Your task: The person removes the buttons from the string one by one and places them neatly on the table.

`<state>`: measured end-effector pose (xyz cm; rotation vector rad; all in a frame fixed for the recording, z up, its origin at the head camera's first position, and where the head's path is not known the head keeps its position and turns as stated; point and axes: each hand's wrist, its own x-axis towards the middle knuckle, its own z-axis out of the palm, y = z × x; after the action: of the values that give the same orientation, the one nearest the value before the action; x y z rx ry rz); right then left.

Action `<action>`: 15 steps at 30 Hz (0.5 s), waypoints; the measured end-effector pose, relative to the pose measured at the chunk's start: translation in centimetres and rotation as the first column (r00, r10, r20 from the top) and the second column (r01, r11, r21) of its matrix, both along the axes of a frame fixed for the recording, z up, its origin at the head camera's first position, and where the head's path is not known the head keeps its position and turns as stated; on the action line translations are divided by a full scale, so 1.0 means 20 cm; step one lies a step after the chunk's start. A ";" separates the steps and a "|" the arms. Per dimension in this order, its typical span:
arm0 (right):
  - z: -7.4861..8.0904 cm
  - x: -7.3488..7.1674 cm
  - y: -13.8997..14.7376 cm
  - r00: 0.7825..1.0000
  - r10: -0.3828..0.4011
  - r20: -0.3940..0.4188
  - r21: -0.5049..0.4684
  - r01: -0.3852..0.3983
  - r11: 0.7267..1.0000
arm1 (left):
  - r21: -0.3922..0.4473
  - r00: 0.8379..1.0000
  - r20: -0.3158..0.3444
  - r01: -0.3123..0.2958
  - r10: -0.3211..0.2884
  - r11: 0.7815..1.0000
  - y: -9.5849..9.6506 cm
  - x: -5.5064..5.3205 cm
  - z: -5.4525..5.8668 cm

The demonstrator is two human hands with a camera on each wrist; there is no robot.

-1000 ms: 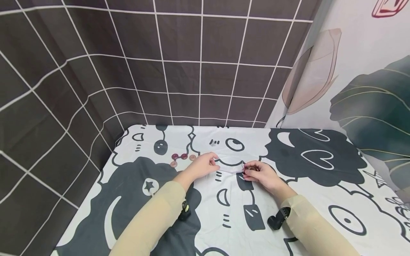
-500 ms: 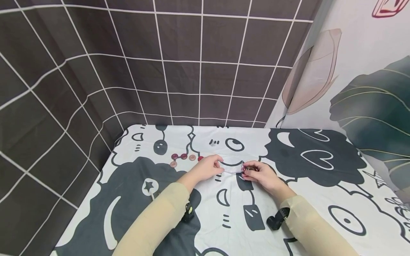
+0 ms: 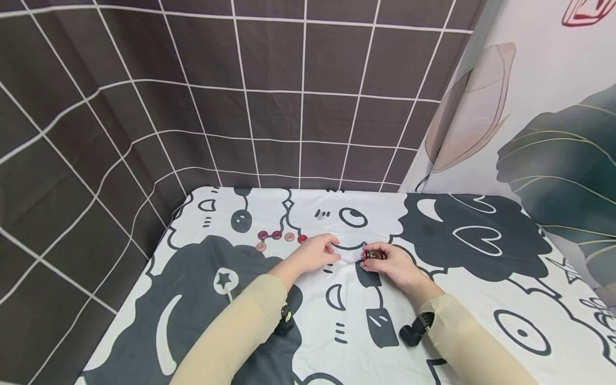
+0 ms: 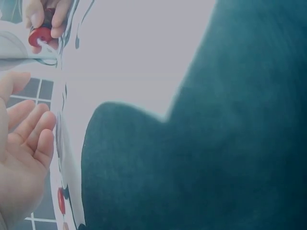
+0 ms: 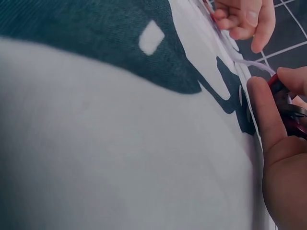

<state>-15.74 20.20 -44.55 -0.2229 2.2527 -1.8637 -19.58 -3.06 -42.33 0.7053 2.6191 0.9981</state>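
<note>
My right hand (image 3: 392, 264) grips a short stack of red and dark buttons (image 3: 375, 255) between thumb and fingers. A pale cord (image 5: 256, 63) runs out of the stack's red end button (image 4: 40, 36) toward my left hand. The left hand (image 3: 313, 253) hovers just left of it over the cloth. Its fingers are loosely bent with the thumb apart in the left wrist view, and nothing shows between them. Close behind the left hand a red button (image 3: 302, 238) lies on the cloth.
Two dark red buttons (image 3: 277, 235) and two pink buttons (image 3: 260, 247) lie on the cloth farther left. The black-and-white patterned cloth (image 3: 356, 353) covers the surface. A dark checked curtain (image 3: 269, 117) hangs behind and at the left.
My left hand has moved right toward the right hand, baring the red button behind it. The cord between the hands has slackened. The stack in my right hand shows more.
</note>
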 end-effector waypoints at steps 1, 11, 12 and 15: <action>0.00 0.00 0.00 1.000 0.006 0.011 -0.021 -0.006 1.000 | 0.000 1.000 0.001 -0.001 0.001 1.000 0.00 0.00 0.00; 0.01 0.00 -0.01 0.999 0.045 0.028 -0.075 -0.043 0.996 | 0.072 0.996 0.077 0.026 -0.032 0.997 0.06 0.04 0.01; 0.01 0.00 -0.01 0.999 0.048 0.026 -0.078 -0.046 0.996 | 0.078 0.996 0.082 0.038 -0.044 0.996 0.07 0.04 0.02; 0.01 0.00 -0.02 0.998 0.058 0.024 -0.098 -0.055 0.994 | 0.084 0.994 0.078 0.071 -0.078 0.994 0.09 0.05 0.03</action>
<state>-15.79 19.89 -44.29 -0.2722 2.1182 -1.9375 -18.52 -1.25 -41.75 0.7582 2.4762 1.0926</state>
